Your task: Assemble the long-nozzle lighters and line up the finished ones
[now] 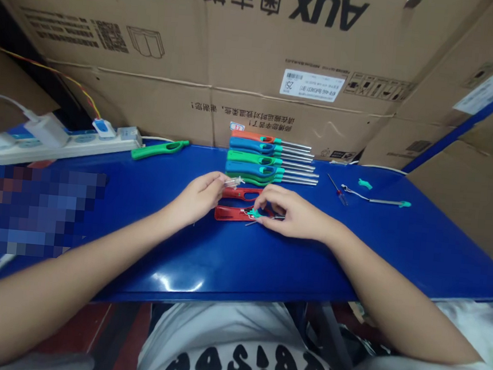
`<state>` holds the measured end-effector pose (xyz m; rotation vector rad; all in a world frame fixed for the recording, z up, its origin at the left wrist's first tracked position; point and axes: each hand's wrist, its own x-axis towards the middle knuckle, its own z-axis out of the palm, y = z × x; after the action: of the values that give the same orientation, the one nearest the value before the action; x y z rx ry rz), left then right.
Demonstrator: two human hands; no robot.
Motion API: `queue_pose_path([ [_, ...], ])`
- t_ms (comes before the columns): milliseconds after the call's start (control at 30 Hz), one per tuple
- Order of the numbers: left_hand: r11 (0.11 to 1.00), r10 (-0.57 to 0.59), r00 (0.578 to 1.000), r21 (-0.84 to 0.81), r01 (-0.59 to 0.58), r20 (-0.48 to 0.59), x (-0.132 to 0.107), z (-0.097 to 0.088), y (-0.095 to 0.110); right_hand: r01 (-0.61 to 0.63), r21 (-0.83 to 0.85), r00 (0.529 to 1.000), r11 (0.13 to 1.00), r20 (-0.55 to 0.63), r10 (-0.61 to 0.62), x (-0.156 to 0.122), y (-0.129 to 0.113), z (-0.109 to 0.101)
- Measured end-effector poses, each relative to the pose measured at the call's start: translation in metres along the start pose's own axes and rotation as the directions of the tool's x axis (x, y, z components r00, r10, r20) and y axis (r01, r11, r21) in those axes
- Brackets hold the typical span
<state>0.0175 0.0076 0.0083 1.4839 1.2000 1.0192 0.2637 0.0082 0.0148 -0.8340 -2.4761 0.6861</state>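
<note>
My left hand (202,198) is closed, its thumb and fingers pinching a small clear plastic lighter part (234,181) with a whitish end. Just to the right, my right hand (287,211) bends over a red lighter shell half (227,213). Its thumb and fingertips close on a turquoise trigger (253,213) lying in that shell; some of the contact is hidden by the fingers. A second red shell half (239,193) lies behind, between both hands. A thin metal piece (252,223) is by the front shell's near edge.
Several assembled lighters (251,158) lie stacked in a row at the back. A small screwdriver (337,190), a turquoise piece (364,184) and a metal lighter tube (385,202) are on the right. A green lighter shell (158,149) and a power strip (60,148) sit left; cardboard (240,63) stands behind.
</note>
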Motion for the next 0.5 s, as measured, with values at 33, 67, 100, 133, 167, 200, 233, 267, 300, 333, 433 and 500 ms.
queue_pose_path([
  [33, 0.996, -0.06, 0.998, -0.066, 0.06, 0.004, 0.0, 0.002, 0.002, 0.014, -0.029, 0.998, 0.999, 0.065, -0.012, -0.002, -0.003, -0.001],
  [67, 0.988, -0.105, 0.994, -0.115, 0.105, 0.012, -0.001, 0.004, 0.003, 0.013, -0.065, 0.993, 0.998, 0.117, -0.006, -0.003, -0.006, -0.001],
  [100, 0.98, -0.136, 0.99, -0.142, 0.138, 0.024, -0.001, 0.005, 0.004, 0.008, -0.106, 0.988, 0.994, 0.151, 0.008, -0.004, -0.008, 0.0],
  [133, 0.976, -0.152, 0.988, -0.149, 0.156, 0.036, -0.002, 0.006, 0.005, 0.005, -0.146, 0.985, 0.989, 0.169, 0.02, -0.005, -0.009, 0.001],
  [167, 0.977, -0.156, 0.987, -0.14, 0.162, 0.048, -0.003, 0.006, 0.005, 0.007, -0.173, 0.984, 0.985, 0.176, 0.024, -0.005, -0.01, 0.002],
  [200, 0.981, -0.147, 0.987, -0.116, 0.153, 0.06, -0.004, 0.007, 0.004, 0.01, -0.181, 0.985, 0.983, 0.173, 0.022, -0.005, -0.009, 0.004],
  [233, 0.988, -0.125, 0.989, -0.081, 0.131, 0.073, -0.005, 0.007, 0.003, 0.017, -0.168, 0.987, 0.986, 0.163, 0.011, -0.004, -0.008, 0.004],
  [267, 0.994, -0.097, 0.991, -0.041, 0.1, 0.088, -0.006, 0.007, 0.002, 0.027, -0.138, 0.989, 0.99, 0.146, -0.006, -0.003, -0.007, 0.005],
  [300, 0.998, -0.064, 0.993, -0.002, 0.065, 0.101, -0.007, 0.006, 0.0, 0.039, -0.099, 0.992, 0.994, 0.124, -0.026, -0.002, -0.005, 0.006],
  [333, 0.999, -0.034, 0.993, 0.033, 0.03, 0.113, -0.008, 0.006, -0.002, 0.048, -0.054, 0.995, 0.997, 0.094, -0.042, -0.001, -0.003, 0.006],
  [433, 0.993, 0.018, 0.99, 0.113, -0.034, 0.138, -0.01, 0.006, -0.008, -0.016, 0.143, 1.0, 0.99, 0.021, 0.013, 0.002, 0.004, 0.01],
  [500, 0.988, 0.034, 0.989, 0.146, -0.055, 0.144, -0.011, 0.006, -0.009, -0.139, 0.325, 0.99, 0.936, 0.041, 0.133, 0.004, 0.007, 0.015],
])
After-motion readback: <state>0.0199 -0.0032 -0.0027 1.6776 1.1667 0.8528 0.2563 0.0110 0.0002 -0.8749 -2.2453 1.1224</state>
